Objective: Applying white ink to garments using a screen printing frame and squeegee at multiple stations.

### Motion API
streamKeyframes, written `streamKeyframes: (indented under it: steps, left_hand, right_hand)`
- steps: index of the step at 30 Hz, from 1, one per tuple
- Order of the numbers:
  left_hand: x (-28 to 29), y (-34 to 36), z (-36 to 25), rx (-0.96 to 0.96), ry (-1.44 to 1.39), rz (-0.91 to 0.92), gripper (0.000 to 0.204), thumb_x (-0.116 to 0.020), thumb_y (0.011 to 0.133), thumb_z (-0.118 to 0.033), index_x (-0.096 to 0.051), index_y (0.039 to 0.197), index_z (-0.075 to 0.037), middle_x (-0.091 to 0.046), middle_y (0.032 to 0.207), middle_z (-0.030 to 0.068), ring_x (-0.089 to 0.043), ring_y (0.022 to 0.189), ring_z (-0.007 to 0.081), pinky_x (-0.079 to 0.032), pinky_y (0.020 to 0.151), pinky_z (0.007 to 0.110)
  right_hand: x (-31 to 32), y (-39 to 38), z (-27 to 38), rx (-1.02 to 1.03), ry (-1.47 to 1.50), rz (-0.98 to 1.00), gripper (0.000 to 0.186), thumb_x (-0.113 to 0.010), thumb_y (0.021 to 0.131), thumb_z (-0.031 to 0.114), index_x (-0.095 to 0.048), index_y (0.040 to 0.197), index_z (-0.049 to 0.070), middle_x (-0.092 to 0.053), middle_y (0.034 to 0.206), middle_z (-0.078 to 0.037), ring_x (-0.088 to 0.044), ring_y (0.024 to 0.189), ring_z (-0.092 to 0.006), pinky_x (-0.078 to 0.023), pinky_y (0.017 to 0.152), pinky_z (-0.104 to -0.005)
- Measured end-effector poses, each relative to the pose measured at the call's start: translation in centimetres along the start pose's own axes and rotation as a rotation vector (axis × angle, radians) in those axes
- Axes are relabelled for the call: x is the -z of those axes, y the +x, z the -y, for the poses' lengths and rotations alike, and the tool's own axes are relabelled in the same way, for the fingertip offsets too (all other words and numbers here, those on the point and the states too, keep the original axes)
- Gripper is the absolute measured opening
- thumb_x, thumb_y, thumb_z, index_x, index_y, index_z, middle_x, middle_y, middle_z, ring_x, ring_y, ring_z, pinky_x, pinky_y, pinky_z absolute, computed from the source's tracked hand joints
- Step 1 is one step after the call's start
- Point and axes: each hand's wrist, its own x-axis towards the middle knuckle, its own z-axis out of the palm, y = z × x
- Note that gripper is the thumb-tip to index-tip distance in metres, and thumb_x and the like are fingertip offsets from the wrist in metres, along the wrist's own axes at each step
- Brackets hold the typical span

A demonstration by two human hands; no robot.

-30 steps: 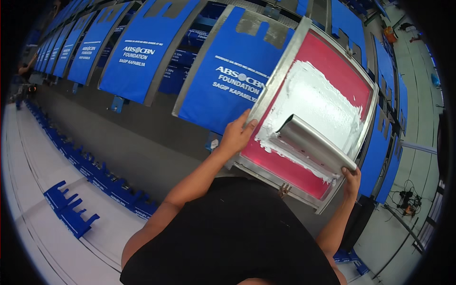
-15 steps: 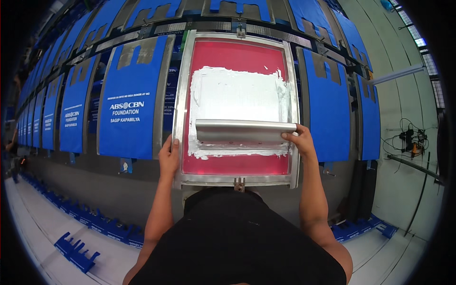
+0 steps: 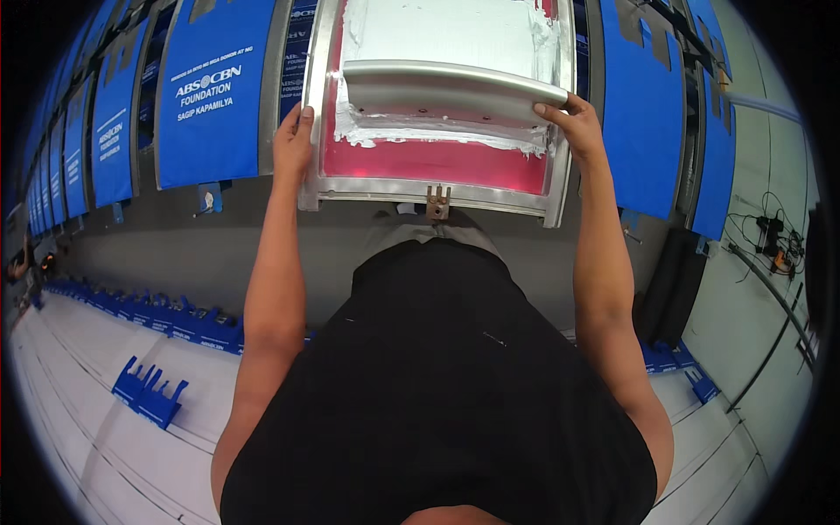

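Observation:
A silver-framed printing screen (image 3: 372, 188) with red mesh (image 3: 437, 166) lies ahead of me, a thick layer of white ink (image 3: 446, 35) over much of it. Across the ink rests a long metal squeegee (image 3: 446, 87), slightly slanted. My left hand (image 3: 293, 136) is closed on the screen's left rail. My right hand (image 3: 577, 127) grips the squeegee's right end, thumb on top, beside the right rail. A small metal bracket (image 3: 437, 201) sits on the lower rail.
Blue bags (image 3: 210, 131) lie on rows of boards both sides, white print on several. More blue bags (image 3: 144, 394) are on the white surface (image 3: 87, 446) at lower left. Cables (image 3: 770, 236) hang at right. Another person (image 3: 17, 267) is at far left.
The screen has gone from angled at my right to straight ahead, and now appears higher in the picture as the view shifted. Both hands keep their holds on the rail and squeegee.

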Motion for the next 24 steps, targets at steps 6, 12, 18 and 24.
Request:
streamKeyframes:
  steps: [6, 12, 18, 24]
  left_hand:
    - [0.5, -0.6, -0.1, 0.013, 0.095, -0.029, 0.047, -0.056, 0.097, -0.034, -0.055, 0.129, 0.0, -0.067, 0.107, 0.01, -0.059, 0.095, 0.0126, -0.046, 0.085, 0.027]
    - [1.6, 0.6, 4.1, -0.159, 0.322, -0.054, 0.054, -0.058, 0.094, -0.038, -0.053, 0.13, 0.002, -0.055, 0.13, 0.0233, -0.053, 0.122, 0.0324, -0.039, 0.104, 0.038]
    - [0.9, -3.7, -5.6, -0.735, 0.578, -0.101, 0.06, -0.072, 0.078, -0.048, -0.059, 0.118, -0.005, -0.056, 0.117, 0.017, -0.051, 0.109, 0.0344, -0.039, 0.093, 0.045]
    - [-3.2, -4.2, -9.9, -0.709, 1.121, 0.626, 0.028, -0.072, 0.07, -0.017, -0.064, 0.095, -0.007, -0.065, 0.089, 0.0126, -0.062, 0.09, 0.0308, -0.046, 0.08, 0.043]
  right_hand:
    - [-0.9, -0.6, 0.0, -0.024, -0.018, -0.013, 0.04, -0.083, 0.071, 0.016, -0.069, 0.104, -0.002, -0.068, 0.091, -0.007, -0.061, 0.084, -0.0142, -0.047, 0.079, -0.0277]
    - [-1.3, -0.6, -0.7, 0.0, -0.082, 0.028, 0.04, -0.079, 0.073, 0.015, -0.065, 0.106, -0.002, -0.068, 0.093, -0.005, -0.06, 0.086, -0.013, -0.047, 0.078, -0.0283]
    - [-0.8, -4.4, 3.9, 0.105, -0.876, 0.118, 0.029, -0.071, 0.067, 0.008, -0.066, 0.095, 0.003, -0.067, 0.091, -0.011, -0.063, 0.092, -0.0276, -0.042, 0.094, -0.0393]
    - [-6.3, -8.8, 5.1, 0.288, -1.218, 0.11, 0.036, -0.063, 0.069, 0.004, -0.065, 0.105, 0.01, -0.067, 0.098, -0.013, -0.06, 0.102, -0.0328, -0.029, 0.106, -0.0594]
